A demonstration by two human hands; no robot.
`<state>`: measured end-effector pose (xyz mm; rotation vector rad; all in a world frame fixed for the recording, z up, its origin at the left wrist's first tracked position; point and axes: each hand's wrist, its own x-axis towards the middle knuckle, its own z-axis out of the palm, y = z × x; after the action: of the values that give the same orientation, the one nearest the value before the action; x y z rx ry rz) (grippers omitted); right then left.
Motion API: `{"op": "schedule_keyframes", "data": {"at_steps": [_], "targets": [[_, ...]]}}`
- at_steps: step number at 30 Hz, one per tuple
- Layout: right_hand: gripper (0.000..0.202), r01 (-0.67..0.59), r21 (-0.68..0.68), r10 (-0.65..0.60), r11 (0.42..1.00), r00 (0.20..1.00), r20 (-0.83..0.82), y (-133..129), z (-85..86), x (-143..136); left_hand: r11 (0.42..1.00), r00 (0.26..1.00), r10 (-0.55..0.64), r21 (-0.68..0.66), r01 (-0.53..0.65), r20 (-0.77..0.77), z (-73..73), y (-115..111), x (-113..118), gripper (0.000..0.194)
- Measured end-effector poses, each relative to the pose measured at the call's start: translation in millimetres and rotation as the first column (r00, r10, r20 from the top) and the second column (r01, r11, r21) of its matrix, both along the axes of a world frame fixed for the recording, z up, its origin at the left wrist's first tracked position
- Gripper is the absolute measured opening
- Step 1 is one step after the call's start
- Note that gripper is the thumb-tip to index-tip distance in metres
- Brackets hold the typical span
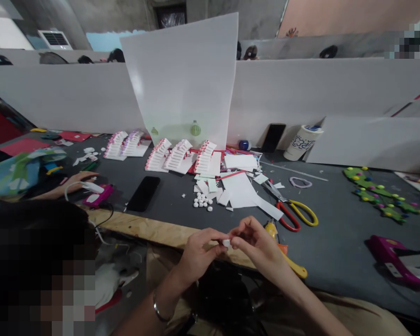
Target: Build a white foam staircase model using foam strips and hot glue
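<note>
Over the table's front edge, my left hand [200,254] pinches a small white piece [226,243] between thumb and fingers. My right hand [257,245] is closed at the piece's other side, its thumb and fingertips touching it. The piece looks like rolled paper, but the fingers partly cover it. Beyond the hands lies a cluster of small white rolls [202,200]. White paper sheets and strips [240,191] are spread beside them. Scissors [292,212] with one red and one yellow handle rest to the right, and a yellow-handled tool [296,266] is partly hidden behind my right forearm.
Red-tipped white strip fans [205,156] stand at the back before a white board [185,79]. A black phone [144,193] lies left. Further right are a patterned paper cup [302,142], green beaded pieces [378,191] and a magenta device [395,261]. Another person's hand [75,182] works at left.
</note>
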<state>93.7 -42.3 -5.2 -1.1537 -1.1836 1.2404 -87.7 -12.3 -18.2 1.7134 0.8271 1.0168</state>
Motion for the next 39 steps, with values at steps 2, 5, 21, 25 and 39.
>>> {"op": "schedule_keyframes", "data": {"at_steps": [2, 5, 21, 25, 39], "targets": [[0.023, 0.003, 0.028, -0.006, 1.000, 0.993, 0.118, 0, -1.2, 0, 0.988, 0.996, 0.062, -0.145, -0.052, 0.065, -7.5, 0, -1, 0.023], [0.017, -0.038, 0.063, 0.016, 0.997, 0.949, 0.315, 0, -7.0, -5, 0.972, 0.989, 0.104, -0.221, -0.080, 0.103, -16.8, 3, -6, 0.026], [0.014, -0.058, 0.348, -0.269, 0.936, 0.520, 0.811, 62, -73.8, -32, 0.961, 0.708, 0.244, 0.262, -0.086, -0.662, -39.1, 62, -16, 0.009], [0.014, -0.042, 0.335, -0.276, 0.941, 0.477, 0.835, 61, -75.3, -35, 0.969, 0.705, 0.226, 0.229, -0.092, -0.673, -37.7, 63, -16, 0.013], [0.022, -0.096, 0.383, -0.330, 0.919, 0.347, 0.878, 65, -77.1, -46, 0.964, 0.714, 0.212, 0.263, -0.041, -0.667, -48.6, 64, -9, 0.010]]}}
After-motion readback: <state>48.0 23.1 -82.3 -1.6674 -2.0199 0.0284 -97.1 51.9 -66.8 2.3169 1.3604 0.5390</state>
